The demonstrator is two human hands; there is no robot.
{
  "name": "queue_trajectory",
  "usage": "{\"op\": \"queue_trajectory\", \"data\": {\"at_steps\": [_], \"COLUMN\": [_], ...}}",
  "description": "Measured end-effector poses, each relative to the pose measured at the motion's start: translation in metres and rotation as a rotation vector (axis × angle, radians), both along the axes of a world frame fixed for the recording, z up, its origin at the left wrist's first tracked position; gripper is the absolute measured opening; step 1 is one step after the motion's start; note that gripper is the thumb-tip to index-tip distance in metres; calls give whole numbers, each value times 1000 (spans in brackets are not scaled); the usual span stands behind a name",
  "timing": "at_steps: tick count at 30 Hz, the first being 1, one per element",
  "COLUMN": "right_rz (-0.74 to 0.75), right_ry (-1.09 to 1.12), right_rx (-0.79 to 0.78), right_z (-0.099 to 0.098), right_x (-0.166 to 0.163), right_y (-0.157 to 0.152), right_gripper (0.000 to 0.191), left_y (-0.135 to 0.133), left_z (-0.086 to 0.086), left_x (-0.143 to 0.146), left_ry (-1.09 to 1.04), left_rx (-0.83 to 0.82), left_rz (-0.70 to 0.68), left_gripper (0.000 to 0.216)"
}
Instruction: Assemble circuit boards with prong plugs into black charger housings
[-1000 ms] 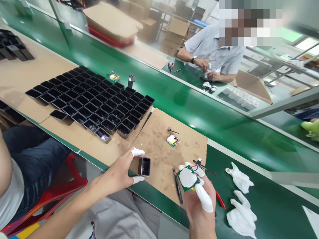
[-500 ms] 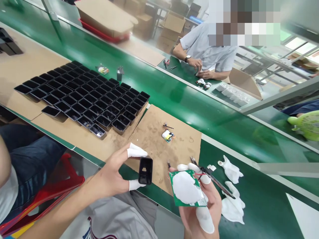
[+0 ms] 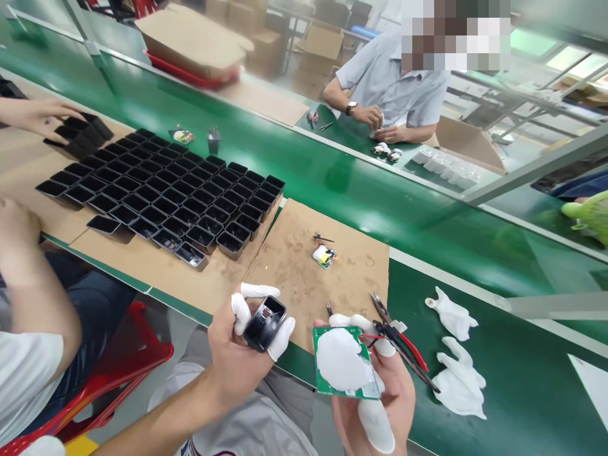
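My left hand (image 3: 240, 345), with white finger cots on its fingertips, grips a small black plastic case (image 3: 265, 324). The case is tilted, its open top facing me, and a small cutout shows inside. In my right hand (image 3: 387, 396), also in finger cots, is a green circuit board (image 3: 323, 380) with a white patch (image 3: 342, 360) covering most of its face. A thin red wire runs from the board's right edge. Case and board are apart. Just beyond my right hand lie pliers (image 3: 403, 345) with red and black handles.
Rows of black cases (image 3: 166, 190) stand on cardboard at left. A neighbour's hand (image 3: 47, 117) is at more cases there. On the cardboard (image 3: 294, 285) ahead lies a small board (image 3: 324, 255). White crumpled pieces (image 3: 458, 386) lie at right. A co-worker (image 3: 389, 95) sits opposite.
My left hand has turned and tilted the black case, its fingers wrapping further round it. The board stays in my right hand. A neighbour's hand has come in at left with black cases.
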State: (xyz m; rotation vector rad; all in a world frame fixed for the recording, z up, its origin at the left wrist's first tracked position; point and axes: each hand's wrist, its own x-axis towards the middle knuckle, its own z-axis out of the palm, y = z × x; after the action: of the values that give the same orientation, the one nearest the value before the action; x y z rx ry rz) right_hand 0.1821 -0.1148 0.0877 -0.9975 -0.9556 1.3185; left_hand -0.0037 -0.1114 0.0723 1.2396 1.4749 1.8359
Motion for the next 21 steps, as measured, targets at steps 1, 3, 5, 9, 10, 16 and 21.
{"op": "queue_trajectory", "data": {"at_steps": [1, 3, 5, 9, 10, 16, 21], "right_rz": [25, 72, 79, 58, 55, 86, 195], "right_ry": [8, 28, 40, -23, -56, -137, -255], "right_rx": [-4, -29, -64, 32, 67, 174, 364], "right_z": [2, 8, 14, 25, 28, 38, 33], "right_x": [-3, -10, -16, -23, -25, -38, -25], "right_y": [0, -2, -5, -8, -8, -3, 2], "right_gripper": [73, 68, 59, 71, 75, 63, 77], "left_y": [-1, -1, 0, 0, 0, -5, -8], "left_z": [0, 1, 1, 4, 5, -5, -24], "left_x": [2, 4, 6, 10, 10, 5, 3], "left_ry": [11, 24, 13, -56, -62, -63, -139], "left_rx": [-2, 28, 67, 122, 137, 181, 205], "left_rz": [25, 35, 12, -16, -24, -124, -194], "left_gripper": [51, 56, 56, 43, 42, 40, 46]}}
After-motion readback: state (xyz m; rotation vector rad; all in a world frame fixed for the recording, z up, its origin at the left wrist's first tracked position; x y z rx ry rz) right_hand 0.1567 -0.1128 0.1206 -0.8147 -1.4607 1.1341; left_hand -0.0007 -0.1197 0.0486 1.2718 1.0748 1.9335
